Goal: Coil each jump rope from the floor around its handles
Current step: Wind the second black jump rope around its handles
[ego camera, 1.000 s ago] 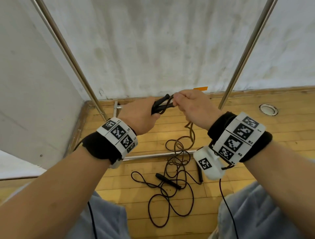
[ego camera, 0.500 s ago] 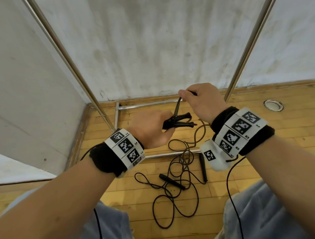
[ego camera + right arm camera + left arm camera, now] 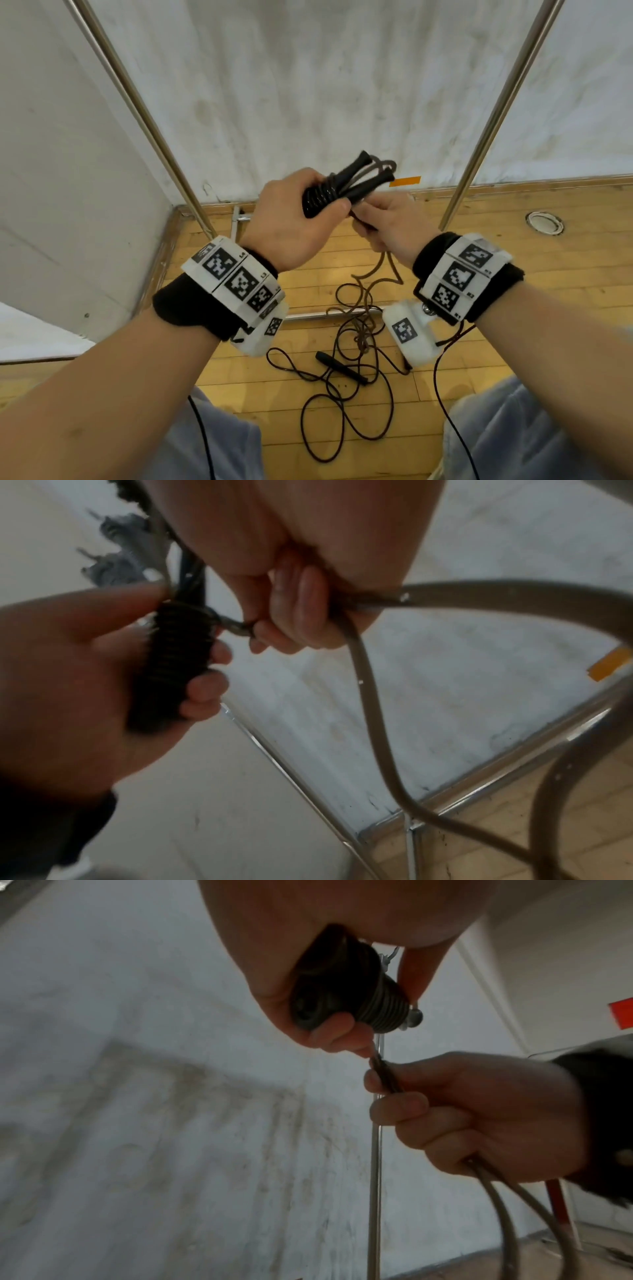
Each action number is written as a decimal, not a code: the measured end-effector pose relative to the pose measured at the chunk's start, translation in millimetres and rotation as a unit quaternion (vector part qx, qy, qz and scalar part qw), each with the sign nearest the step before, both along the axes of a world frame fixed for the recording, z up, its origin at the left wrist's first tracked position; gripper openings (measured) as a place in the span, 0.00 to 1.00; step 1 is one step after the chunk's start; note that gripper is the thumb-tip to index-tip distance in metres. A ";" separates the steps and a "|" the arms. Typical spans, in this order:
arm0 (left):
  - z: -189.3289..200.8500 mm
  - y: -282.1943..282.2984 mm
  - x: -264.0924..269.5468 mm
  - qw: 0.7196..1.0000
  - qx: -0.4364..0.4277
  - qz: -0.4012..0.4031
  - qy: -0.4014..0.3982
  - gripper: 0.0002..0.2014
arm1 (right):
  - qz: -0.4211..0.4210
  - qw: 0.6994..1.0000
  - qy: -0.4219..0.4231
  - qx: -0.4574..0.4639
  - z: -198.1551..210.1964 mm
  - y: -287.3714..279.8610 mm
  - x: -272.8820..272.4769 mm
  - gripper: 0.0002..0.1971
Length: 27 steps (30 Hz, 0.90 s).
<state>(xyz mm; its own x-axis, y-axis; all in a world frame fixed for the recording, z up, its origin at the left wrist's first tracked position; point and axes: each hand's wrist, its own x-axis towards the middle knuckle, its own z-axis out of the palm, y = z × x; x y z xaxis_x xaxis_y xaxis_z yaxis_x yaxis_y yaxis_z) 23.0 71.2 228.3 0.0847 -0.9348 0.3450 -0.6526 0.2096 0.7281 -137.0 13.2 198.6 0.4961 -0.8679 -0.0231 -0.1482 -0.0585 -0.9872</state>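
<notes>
My left hand (image 3: 294, 219) grips a pair of black handles (image 3: 346, 188) held together, with dark rope wound in tight turns round them (image 3: 377, 999) (image 3: 174, 664). My right hand (image 3: 387, 222) sits just right of and below the bundle, fingers curled round the free rope (image 3: 383, 1069) close to the coil. From that fist the rope (image 3: 376, 270) hangs down in two strands (image 3: 369, 696) to the wooden floor. There it joins a loose tangle of rope (image 3: 342, 411), in which lies another black handle (image 3: 340, 368).
Two slanting metal poles (image 3: 144, 113) (image 3: 496, 113) rise against the white wall. A metal bar (image 3: 308, 315) lies on the floor under my wrists. A round floor fitting (image 3: 544, 222) is at the right, orange tape (image 3: 405, 181) at the wall base. My knees fill the bottom corners.
Both hands have risen. My right hand has come down from above the handles to beside and below them, carrying the rope round. The handles now point up and away.
</notes>
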 end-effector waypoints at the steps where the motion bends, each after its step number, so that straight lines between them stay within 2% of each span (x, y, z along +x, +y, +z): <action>1: 0.8 -2.2 -0.2 1.000 0.003 0.012 0.021 0.11 | -0.011 1.000 0.012 -0.022 -0.6 2.9 5.3 0.14; 3: 0.9 -7.0 0.6 0.998 0.011 0.042 0.054 0.13 | -0.030 0.992 0.065 -0.102 0.4 7.8 13.3 0.15; 6: -1.6 -14.0 3.8 0.995 0.018 0.075 0.066 0.11 | -0.015 0.964 0.161 -0.212 1.5 12.1 19.6 0.11; 10: -6.0 -16.8 3.8 0.995 0.019 0.072 0.061 0.13 | -0.024 0.951 0.212 -0.224 -2.5 10.4 21.2 0.10; 13: -6.9 -16.9 1.4 0.997 0.014 0.046 0.068 0.15 | -0.033 0.904 0.298 -0.304 -7.0 6.9 24.4 0.12; 15: -6.3 -17.2 -1.0 0.997 0.004 0.042 0.067 0.13 | -0.065 0.889 0.319 -0.322 -6.5 3.9 27.2 0.12; 19: -2.7 -16.9 -4.1 0.997 0.007 0.030 0.070 0.11 | -0.106 0.898 0.308 -0.296 -4.5 1.9 29.9 0.11; 23: 4.0 -11.6 -7.0 0.996 0.005 -0.002 0.089 0.10 | -0.104 0.947 0.220 -0.212 -1.6 4.3 30.2 0.09; 25: 7.4 -8.1 -8.7 0.995 0.005 -0.018 0.101 0.09 | -0.094 0.967 0.162 -0.175 0.6 4.2 28.2 0.03; 26: 9.1 -6.5 -9.4 0.994 0.006 -0.026 0.109 0.09 | -0.093 0.973 0.139 -0.161 3.0 5.0 26.8 0.03; 27: 11.0 -5.0 -10.1 0.993 0.007 -0.035 0.116 0.08 | -0.093 0.976 0.123 -0.150 4.8 4.6 25.2 0.06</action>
